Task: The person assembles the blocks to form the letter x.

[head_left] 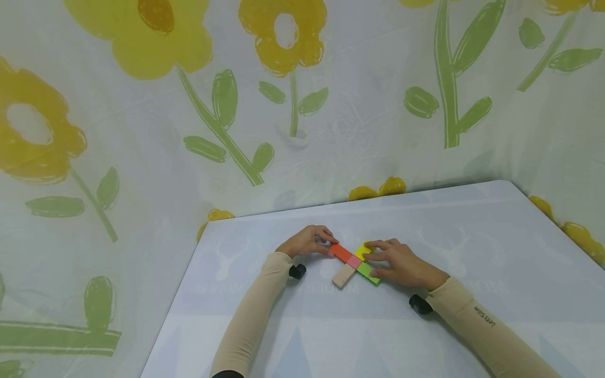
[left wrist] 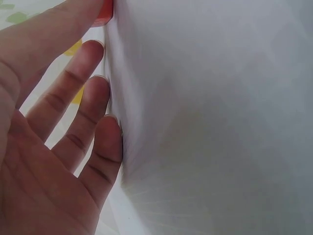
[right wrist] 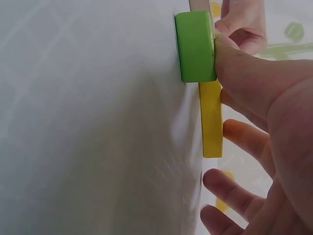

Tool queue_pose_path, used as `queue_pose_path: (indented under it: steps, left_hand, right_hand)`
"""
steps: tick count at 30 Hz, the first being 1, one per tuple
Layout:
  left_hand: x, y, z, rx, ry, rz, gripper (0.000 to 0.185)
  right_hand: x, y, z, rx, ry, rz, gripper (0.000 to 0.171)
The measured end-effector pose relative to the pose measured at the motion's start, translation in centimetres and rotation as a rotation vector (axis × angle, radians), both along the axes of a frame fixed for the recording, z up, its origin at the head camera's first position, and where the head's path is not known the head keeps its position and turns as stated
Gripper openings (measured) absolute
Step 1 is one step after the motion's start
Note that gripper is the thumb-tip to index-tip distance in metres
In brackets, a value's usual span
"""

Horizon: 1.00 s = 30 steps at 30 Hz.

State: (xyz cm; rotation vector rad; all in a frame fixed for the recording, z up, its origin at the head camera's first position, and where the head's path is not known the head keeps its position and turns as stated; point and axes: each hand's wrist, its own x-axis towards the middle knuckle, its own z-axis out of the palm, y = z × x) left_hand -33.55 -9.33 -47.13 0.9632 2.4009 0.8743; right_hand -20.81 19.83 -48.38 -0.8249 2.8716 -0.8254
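Flat wooden blocks lie in a cross on the white tablecloth: an orange block, a pink block in the middle, a yellow block, a green block and a plain wood block. My left hand touches the far end of the orange block, its other fingers straight with their tips on the cloth. My right hand lies over the right side, thumb against the green block and fingers along the yellow block.
A curtain printed with yellow flowers hangs close behind the table and on both sides. The table's left edge and its far right corner show. Beige sleeves cover both forearms, each with a small black camera at the wrist.
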Motion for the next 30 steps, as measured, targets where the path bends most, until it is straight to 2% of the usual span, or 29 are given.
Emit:
queue_pose_path:
  steps: [8, 19, 30]
  left_hand:
    - [0.09, 0.07, 0.13, -0.001, 0.008, 0.0, 0.037]
    - [-0.15, -0.16, -0.37, 0.001, -0.001, 0.003, 0.037]
    - [0.19, -0.15, 0.03, -0.007, -0.006, 0.0, 0.038]
  right_hand:
    - [0.11, -0.07, 0.27, -0.002, -0.007, -0.012, 0.048]
    - [0.21, -0.36, 0.35, -0.007, -0.002, -0.004, 0.048]
    - [0.17, -0.48, 0.35, 0.007, -0.017, -0.023, 0.047]
